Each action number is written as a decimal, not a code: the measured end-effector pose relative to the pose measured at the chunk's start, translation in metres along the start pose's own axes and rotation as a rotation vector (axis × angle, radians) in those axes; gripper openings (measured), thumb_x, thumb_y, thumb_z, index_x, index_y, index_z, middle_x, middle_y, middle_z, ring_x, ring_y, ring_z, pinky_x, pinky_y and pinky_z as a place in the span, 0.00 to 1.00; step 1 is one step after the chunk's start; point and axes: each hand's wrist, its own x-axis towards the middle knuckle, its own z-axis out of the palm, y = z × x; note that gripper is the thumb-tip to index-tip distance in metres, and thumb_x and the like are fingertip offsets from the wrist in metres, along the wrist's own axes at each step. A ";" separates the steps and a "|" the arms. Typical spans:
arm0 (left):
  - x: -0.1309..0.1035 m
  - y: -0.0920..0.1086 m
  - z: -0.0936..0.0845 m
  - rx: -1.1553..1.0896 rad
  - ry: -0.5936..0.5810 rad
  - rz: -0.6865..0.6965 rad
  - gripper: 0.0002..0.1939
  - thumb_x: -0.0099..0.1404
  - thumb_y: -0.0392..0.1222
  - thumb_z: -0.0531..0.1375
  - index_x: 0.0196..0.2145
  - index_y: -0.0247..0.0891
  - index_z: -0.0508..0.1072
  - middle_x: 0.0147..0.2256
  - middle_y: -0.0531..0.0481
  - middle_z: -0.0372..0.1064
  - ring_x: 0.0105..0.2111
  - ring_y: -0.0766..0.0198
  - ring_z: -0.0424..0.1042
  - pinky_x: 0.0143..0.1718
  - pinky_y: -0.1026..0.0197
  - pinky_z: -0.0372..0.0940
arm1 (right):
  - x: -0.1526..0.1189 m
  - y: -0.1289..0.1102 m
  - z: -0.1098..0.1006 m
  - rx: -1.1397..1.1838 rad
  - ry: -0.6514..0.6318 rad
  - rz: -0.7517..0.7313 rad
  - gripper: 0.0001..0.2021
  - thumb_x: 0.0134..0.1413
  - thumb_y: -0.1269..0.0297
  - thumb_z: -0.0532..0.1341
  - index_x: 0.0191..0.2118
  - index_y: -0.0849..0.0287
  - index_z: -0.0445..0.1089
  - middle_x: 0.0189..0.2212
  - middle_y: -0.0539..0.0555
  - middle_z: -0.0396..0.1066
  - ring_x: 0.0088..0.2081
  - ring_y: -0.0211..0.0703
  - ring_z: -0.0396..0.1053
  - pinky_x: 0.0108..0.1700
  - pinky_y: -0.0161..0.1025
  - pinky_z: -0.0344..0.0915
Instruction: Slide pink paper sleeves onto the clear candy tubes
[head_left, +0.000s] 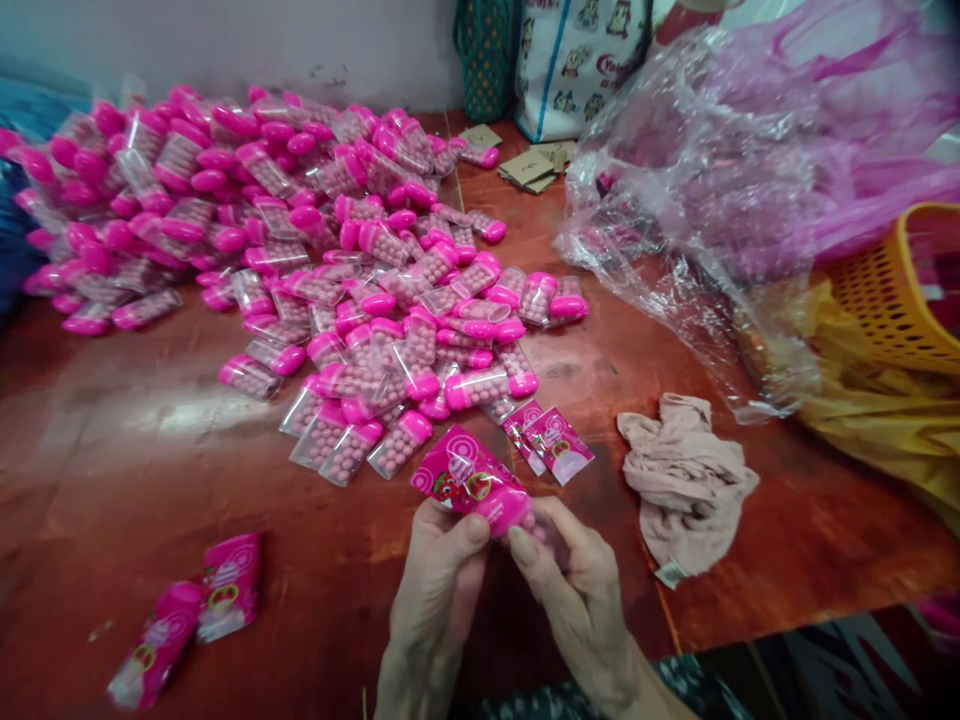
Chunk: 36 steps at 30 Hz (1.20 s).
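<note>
My left hand [441, 565] pinches a printed pink label sleeve [463, 468] near its lower edge. In my right hand [576, 570] is a clear candy bottle [538, 528] with small pink balls inside. The bottle's pink cap end meets the sleeve, between my two thumbs; how far it sits inside I cannot tell. Just beyond my hands lie two flat label sleeves [561, 446], partly overlapping. A large heap of pink-capped candy bottles [390, 370] spreads over the table behind them. At the lower left rest a sleeved bottle [159, 640] and another pink sleeve [230, 585].
A crumpled beige cloth [686, 480] lies to the right on the reddish table [330, 580]. Clear and pink plastic bags [697, 180], a yellow basket [892, 290] and yellow plastic [862, 400] crowd the right side. Cardboard pieces [529, 168] and a printed bag [577, 70] are at the back.
</note>
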 end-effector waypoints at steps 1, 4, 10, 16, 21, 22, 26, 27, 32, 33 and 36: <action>0.000 -0.001 -0.001 0.003 0.010 0.007 0.14 0.41 0.39 0.71 0.28 0.34 0.77 0.25 0.46 0.75 0.28 0.57 0.74 0.38 0.54 0.68 | 0.000 0.000 0.000 0.005 -0.007 0.004 0.09 0.57 0.61 0.55 0.34 0.60 0.68 0.18 0.44 0.58 0.19 0.31 0.59 0.21 0.26 0.59; 0.000 -0.004 -0.001 0.006 0.049 0.009 0.12 0.44 0.41 0.69 0.28 0.33 0.77 0.27 0.45 0.75 0.28 0.58 0.73 0.37 0.55 0.68 | -0.001 0.003 0.002 -0.052 0.016 -0.054 0.07 0.57 0.64 0.55 0.37 0.60 0.67 0.20 0.45 0.64 0.19 0.31 0.62 0.22 0.26 0.61; -0.004 -0.005 0.002 0.010 -0.026 0.005 0.12 0.48 0.41 0.67 0.32 0.34 0.77 0.32 0.44 0.75 0.33 0.60 0.73 0.36 0.63 0.68 | -0.002 0.008 0.006 -0.351 0.164 -0.420 0.09 0.58 0.67 0.55 0.43 0.63 0.65 0.29 0.56 0.74 0.27 0.40 0.73 0.30 0.32 0.69; -0.004 -0.002 -0.005 -0.001 -0.111 0.042 0.10 0.51 0.39 0.66 0.32 0.33 0.77 0.35 0.43 0.74 0.41 0.57 0.71 0.42 0.62 0.66 | -0.003 0.007 0.008 -0.254 0.064 -0.297 0.09 0.58 0.66 0.54 0.41 0.64 0.66 0.25 0.52 0.72 0.23 0.37 0.70 0.26 0.29 0.65; -0.005 -0.002 -0.010 0.025 -0.184 0.110 0.13 0.49 0.39 0.67 0.34 0.34 0.78 0.38 0.40 0.74 0.42 0.52 0.71 0.43 0.55 0.65 | -0.007 0.004 0.006 0.076 -0.109 -0.012 0.07 0.59 0.63 0.54 0.37 0.59 0.67 0.20 0.44 0.59 0.20 0.30 0.56 0.23 0.27 0.55; -0.006 -0.002 -0.009 0.025 -0.183 0.105 0.13 0.49 0.39 0.67 0.34 0.34 0.78 0.38 0.40 0.74 0.42 0.52 0.71 0.43 0.55 0.65 | -0.008 0.003 0.006 0.147 -0.128 0.027 0.07 0.59 0.62 0.54 0.37 0.58 0.67 0.20 0.44 0.58 0.20 0.29 0.54 0.22 0.27 0.54; -0.011 -0.003 -0.004 0.040 -0.120 0.063 0.12 0.48 0.38 0.67 0.33 0.34 0.78 0.37 0.41 0.75 0.38 0.53 0.73 0.42 0.53 0.66 | -0.013 0.001 0.010 0.226 -0.076 0.104 0.09 0.59 0.59 0.53 0.34 0.58 0.64 0.21 0.44 0.57 0.21 0.30 0.53 0.22 0.28 0.52; -0.012 -0.002 -0.002 0.050 -0.088 0.058 0.11 0.49 0.37 0.67 0.34 0.34 0.78 0.35 0.41 0.76 0.38 0.53 0.73 0.42 0.53 0.66 | -0.014 0.001 0.011 0.178 -0.043 0.095 0.09 0.59 0.59 0.54 0.34 0.59 0.64 0.22 0.45 0.58 0.21 0.30 0.55 0.23 0.28 0.53; -0.018 0.000 -0.004 0.019 -0.043 0.049 0.11 0.52 0.38 0.65 0.36 0.34 0.78 0.33 0.43 0.76 0.36 0.56 0.74 0.41 0.55 0.67 | -0.018 -0.001 0.012 -0.028 -0.041 0.068 0.09 0.57 0.59 0.55 0.37 0.60 0.64 0.23 0.47 0.64 0.23 0.34 0.61 0.25 0.30 0.55; -0.019 0.000 -0.005 0.009 -0.053 0.040 0.11 0.53 0.38 0.65 0.36 0.34 0.78 0.32 0.43 0.76 0.36 0.56 0.74 0.41 0.55 0.67 | -0.019 -0.001 0.011 -0.033 -0.053 0.065 0.09 0.58 0.59 0.54 0.36 0.60 0.64 0.23 0.47 0.63 0.22 0.33 0.60 0.25 0.30 0.55; -0.022 -0.006 -0.005 0.007 -0.076 0.021 0.09 0.55 0.36 0.64 0.35 0.34 0.78 0.31 0.45 0.76 0.35 0.59 0.74 0.43 0.57 0.66 | -0.022 -0.001 0.010 -0.013 -0.036 0.053 0.10 0.59 0.59 0.53 0.31 0.59 0.62 0.21 0.46 0.60 0.21 0.32 0.58 0.23 0.30 0.53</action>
